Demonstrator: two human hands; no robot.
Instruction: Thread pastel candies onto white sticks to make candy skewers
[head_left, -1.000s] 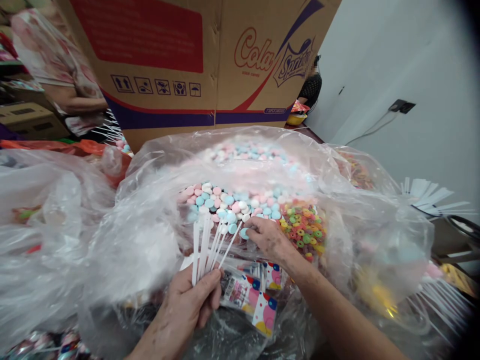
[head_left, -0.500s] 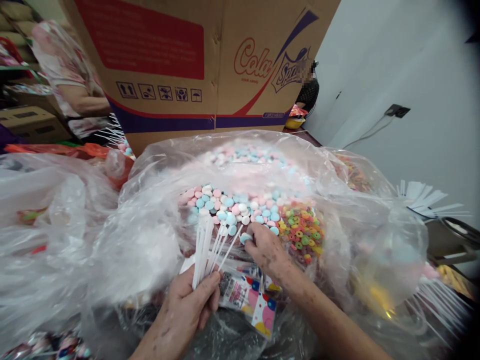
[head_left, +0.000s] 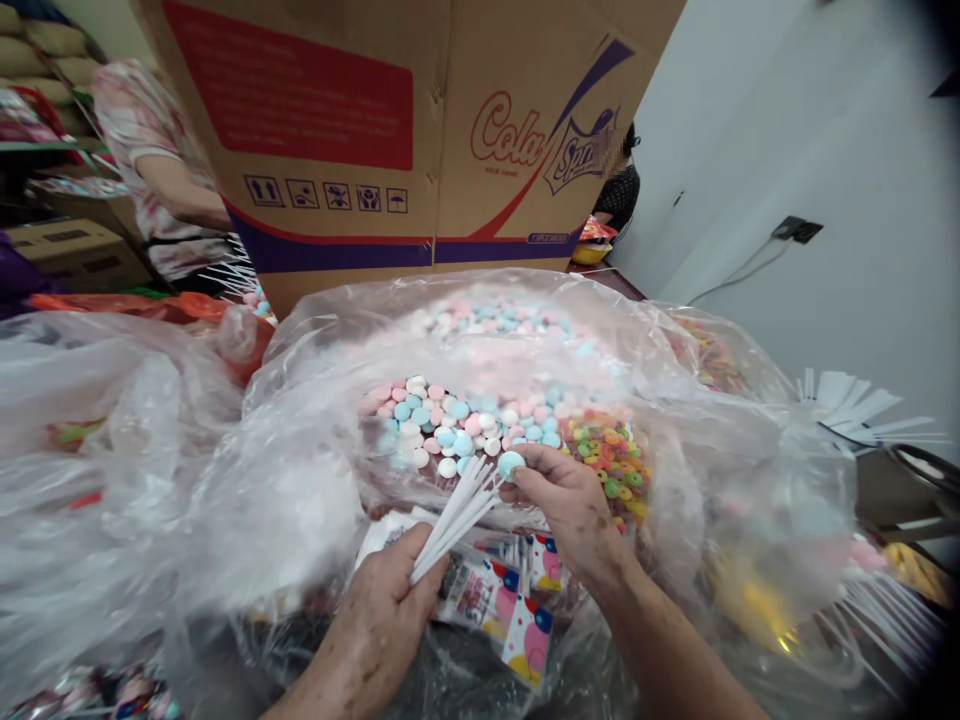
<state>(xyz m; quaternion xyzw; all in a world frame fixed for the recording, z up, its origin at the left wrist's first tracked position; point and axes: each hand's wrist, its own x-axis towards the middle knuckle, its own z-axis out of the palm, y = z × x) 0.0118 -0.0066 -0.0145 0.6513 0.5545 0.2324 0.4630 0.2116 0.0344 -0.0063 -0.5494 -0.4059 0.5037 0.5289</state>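
Observation:
My left hand (head_left: 394,595) is closed round a bundle of thin white sticks (head_left: 459,515), which slant up to the right. Between the thumb and fingers of my right hand (head_left: 562,495) is a round pale-blue candy (head_left: 511,465), right by the tips of the sticks; whether it touches them I cannot tell. Behind the hands, pink, white and blue candies (head_left: 442,415) lie in an open clear plastic bag (head_left: 322,330). Small coloured ring candies (head_left: 611,455) are heaped to their right. Beneath my hands are printed packets (head_left: 487,595) with coloured dots.
A large cardboard box (head_left: 337,120) stands behind the bag. More clear plastic bags (head_left: 112,400) spread out on the left. White sticks (head_left: 855,405) fan out at the right near the wall. One person's arm (head_left: 180,190) shows at the far left; another person (head_left: 622,190) is partly behind the box.
My right hand has lifted the blue candy out of the heap towards the sticks. My left hand has tilted the bundle from nearly upright to the right, and the sticks are gathered closer.

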